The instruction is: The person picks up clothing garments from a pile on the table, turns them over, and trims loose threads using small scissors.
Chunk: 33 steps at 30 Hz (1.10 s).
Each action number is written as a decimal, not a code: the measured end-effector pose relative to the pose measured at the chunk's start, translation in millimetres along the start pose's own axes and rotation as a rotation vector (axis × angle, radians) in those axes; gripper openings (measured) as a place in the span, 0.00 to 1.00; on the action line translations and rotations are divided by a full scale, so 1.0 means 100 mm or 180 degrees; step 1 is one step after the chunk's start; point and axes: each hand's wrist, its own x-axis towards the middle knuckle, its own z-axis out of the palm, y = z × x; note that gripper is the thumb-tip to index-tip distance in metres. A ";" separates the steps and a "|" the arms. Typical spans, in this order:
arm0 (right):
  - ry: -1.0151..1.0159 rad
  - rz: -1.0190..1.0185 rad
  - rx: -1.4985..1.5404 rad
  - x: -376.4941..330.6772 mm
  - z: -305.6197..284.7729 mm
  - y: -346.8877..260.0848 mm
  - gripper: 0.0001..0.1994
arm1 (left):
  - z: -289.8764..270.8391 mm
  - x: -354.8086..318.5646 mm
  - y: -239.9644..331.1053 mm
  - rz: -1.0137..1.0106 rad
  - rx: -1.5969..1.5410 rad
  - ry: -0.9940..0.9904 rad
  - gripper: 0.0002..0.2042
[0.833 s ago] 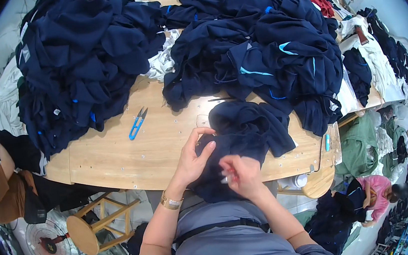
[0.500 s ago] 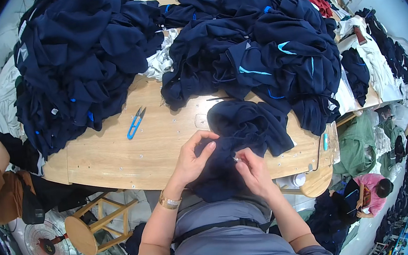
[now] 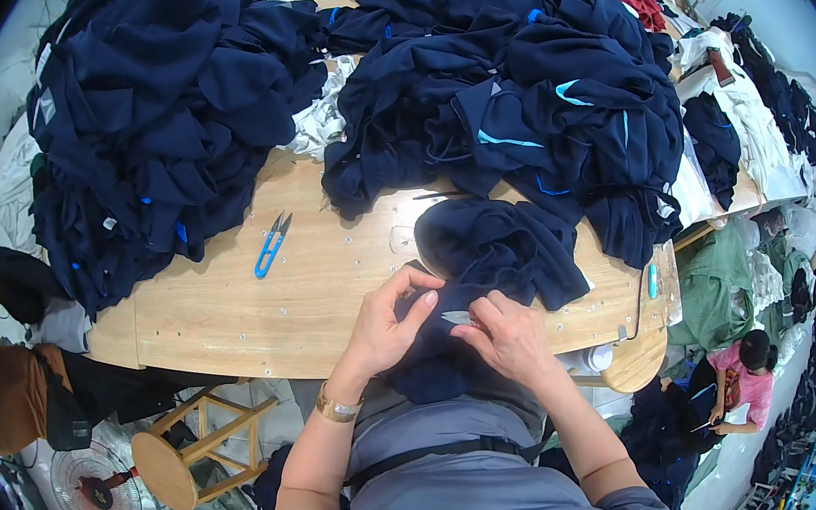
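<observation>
A navy garment (image 3: 497,245) lies bunched at the table's front edge, and part of it hangs over my lap. My left hand (image 3: 389,323) pinches its cloth between thumb and fingers. Close beside it on the right, my right hand (image 3: 508,339) is closed on a small pale pointed piece (image 3: 455,318), which lies against the dark cloth; its exact kind is unclear. Blue-handled thread snips (image 3: 273,246) rest on the tabletop to the left, apart from both hands.
Large heaps of navy garments (image 3: 163,132) cover the back of the wooden table (image 3: 204,319). A light-blue tool (image 3: 652,282) lies at the right edge. A stool (image 3: 163,471) and a fan (image 3: 96,494) stand at lower left. Other people are at left and lower right.
My right hand has turned and shifted slightly, and more of the pale piece shows in it. The left hand has barely moved. Both people nearby have shifted position.
</observation>
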 end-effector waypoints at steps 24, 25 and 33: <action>0.0639 0.1163 0.4538 -0.05 0.17 0.33 0.10 | -0.02 0.05 0.02 -0.0094 -0.0174 -0.0233 0.09; 0.0583 0.1465 0.4271 0.01 0.11 0.31 0.11 | -0.04 0.05 0.00 -0.0143 -0.0312 -0.0199 0.10; -0.0169 0.1517 0.2532 0.13 0.19 0.74 0.11 | -0.28 0.19 -0.04 -0.0933 0.3019 -0.0222 0.17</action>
